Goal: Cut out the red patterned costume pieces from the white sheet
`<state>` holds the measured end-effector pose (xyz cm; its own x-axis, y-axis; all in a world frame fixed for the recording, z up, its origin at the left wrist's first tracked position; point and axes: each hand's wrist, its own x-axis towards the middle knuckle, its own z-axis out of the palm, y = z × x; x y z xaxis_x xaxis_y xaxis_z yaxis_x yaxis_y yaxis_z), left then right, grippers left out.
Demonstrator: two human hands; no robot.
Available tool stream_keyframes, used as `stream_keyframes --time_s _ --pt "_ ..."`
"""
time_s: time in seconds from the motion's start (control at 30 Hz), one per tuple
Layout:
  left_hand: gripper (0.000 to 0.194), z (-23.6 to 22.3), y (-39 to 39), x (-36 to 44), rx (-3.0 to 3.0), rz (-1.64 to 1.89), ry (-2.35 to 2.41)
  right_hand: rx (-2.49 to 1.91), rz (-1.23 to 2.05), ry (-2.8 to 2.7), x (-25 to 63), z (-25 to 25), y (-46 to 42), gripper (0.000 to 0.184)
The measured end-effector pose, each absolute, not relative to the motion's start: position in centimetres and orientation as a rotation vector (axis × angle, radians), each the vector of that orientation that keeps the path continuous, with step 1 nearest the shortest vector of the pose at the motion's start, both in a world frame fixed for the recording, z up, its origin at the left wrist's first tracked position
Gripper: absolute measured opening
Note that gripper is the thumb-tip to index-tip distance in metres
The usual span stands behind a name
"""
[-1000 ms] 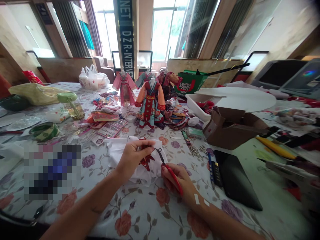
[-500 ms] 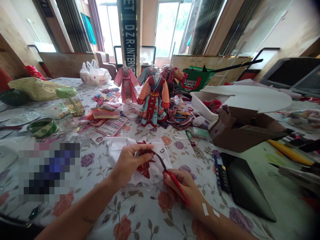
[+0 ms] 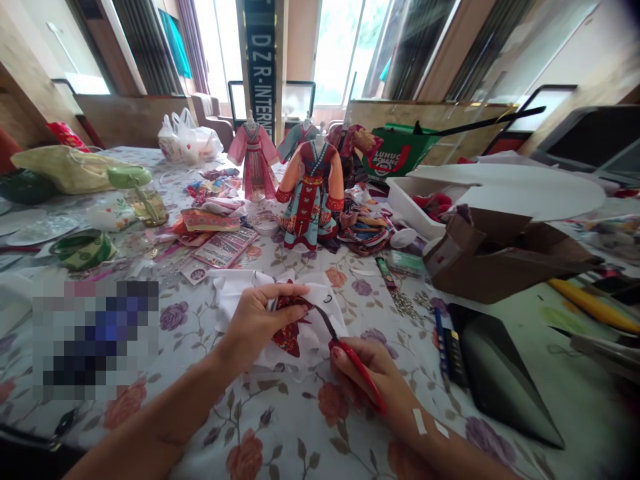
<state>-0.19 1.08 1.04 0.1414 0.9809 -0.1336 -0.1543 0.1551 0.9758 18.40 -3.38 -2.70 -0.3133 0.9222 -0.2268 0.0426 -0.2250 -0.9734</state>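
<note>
1. Near the front edge of the floral tablecloth (image 3: 205, 427), in the head view, a red embroidered cloth piece (image 3: 289, 337) lies on a crumpled white fabric (image 3: 235, 297), a little left of the cloth's middle.
2. Closest to that piece is the left hand (image 3: 263, 320), its fingers curled over the top and pinching the piece and the white fabric together, with the thumb hidden behind.
3. Right of it and lower, the right hand (image 3: 363, 373) is closed around red-handled scissors (image 3: 360, 373), gripping them like a pen.
4. The long axis of the scissors runs from lower right to upper left, so their dark blades (image 3: 325, 322) point toward the red piece and the left fingertips. The tips sit just beside the piece's edge; whether they touch it, or whether the blades are open, is too small to tell.
5. Farther up the tablecloth stands a costumed doll mannequin (image 3: 310, 197), among folded trims and ribbons. To the right are a brown cardboard box (image 3: 500, 273), a white plastic tray (image 3: 405, 207) and a black folder (image 3: 500, 377), all well apart from both hands.
</note>
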Motion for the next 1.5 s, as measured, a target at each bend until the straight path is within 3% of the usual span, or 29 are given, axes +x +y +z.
stream_keyframes --time_s 1.5 --pt "0.031 1.8 1.3 -0.5 0.960 1.033 0.987 -1.308 1.629 -1.317 17.9 -1.0 -3.6 0.057"
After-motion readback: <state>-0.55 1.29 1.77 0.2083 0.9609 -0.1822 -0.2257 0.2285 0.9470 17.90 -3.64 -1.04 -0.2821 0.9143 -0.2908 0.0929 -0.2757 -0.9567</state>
